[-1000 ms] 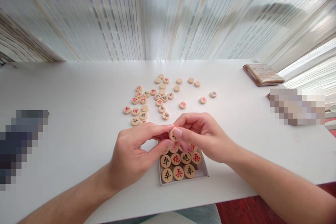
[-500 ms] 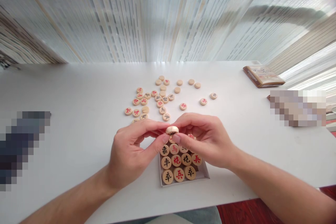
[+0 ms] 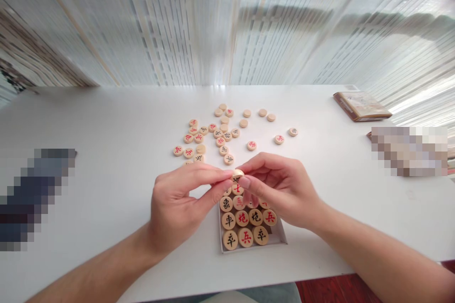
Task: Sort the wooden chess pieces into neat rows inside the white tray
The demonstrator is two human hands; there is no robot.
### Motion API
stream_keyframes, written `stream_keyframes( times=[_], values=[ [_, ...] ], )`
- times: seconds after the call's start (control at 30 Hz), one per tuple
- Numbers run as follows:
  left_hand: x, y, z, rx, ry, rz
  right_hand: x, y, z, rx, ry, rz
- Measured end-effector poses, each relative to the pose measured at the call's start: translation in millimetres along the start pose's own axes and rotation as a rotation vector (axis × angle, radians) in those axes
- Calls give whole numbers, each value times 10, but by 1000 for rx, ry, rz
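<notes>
Between the fingertips of my left hand (image 3: 188,199) and my right hand (image 3: 279,189) is a round wooden Chinese chess piece (image 3: 237,175). Both hands are closed in a pinch on it, and black marking shows on its tilted lower face. Below it lies a shallow open box (image 3: 279,236) with rows of chess pieces, their red and black characters facing up. The bottom right corner of the box holds no piece. My fingers hide the upper part of the box.
Loose chess pieces (image 3: 220,141) lie scattered beyond my hands on the white table (image 3: 117,128), some face down. A flat brown-edged box (image 3: 362,106) sits at the back right, near a blurred-out item (image 3: 408,151). Another blurred dark object (image 3: 39,194) lies at the left.
The pinched piece has tilted, so more of its black character shows. My right fingers have shifted slightly over the box. The whole view has moved a little.
</notes>
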State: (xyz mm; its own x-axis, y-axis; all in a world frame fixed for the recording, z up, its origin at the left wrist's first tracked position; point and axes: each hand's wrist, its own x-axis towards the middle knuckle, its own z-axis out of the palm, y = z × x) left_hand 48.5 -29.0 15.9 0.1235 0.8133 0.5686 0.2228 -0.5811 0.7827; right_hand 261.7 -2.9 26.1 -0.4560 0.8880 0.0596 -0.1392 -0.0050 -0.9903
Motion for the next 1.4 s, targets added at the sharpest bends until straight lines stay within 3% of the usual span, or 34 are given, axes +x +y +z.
stream_keyframes(
  times=[0.33, 0.53, 0.7, 0.83, 1.03, 1.4],
  values=[
    [-10, -15, 16, 35, -10, -154, 67, -15, 4, 211, 47, 146],
    [-32, -42, 35, -35, 0, -253, 108, -22, -16, 328, 11, 289],
    [-16, -6, 38, -115, 2, -363, 107, -30, -23, 346, -20, 291],
    [14, 38, 31, -143, 6, -430, 85, -28, -9, 337, -6, 260],
    [22, 47, 37, -162, -12, -424, 49, 29, 2, 274, 44, 156],
    [45, 42, 56, -263, -24, -436, 9, 68, 18, -166, 149, -221]
  ],
)
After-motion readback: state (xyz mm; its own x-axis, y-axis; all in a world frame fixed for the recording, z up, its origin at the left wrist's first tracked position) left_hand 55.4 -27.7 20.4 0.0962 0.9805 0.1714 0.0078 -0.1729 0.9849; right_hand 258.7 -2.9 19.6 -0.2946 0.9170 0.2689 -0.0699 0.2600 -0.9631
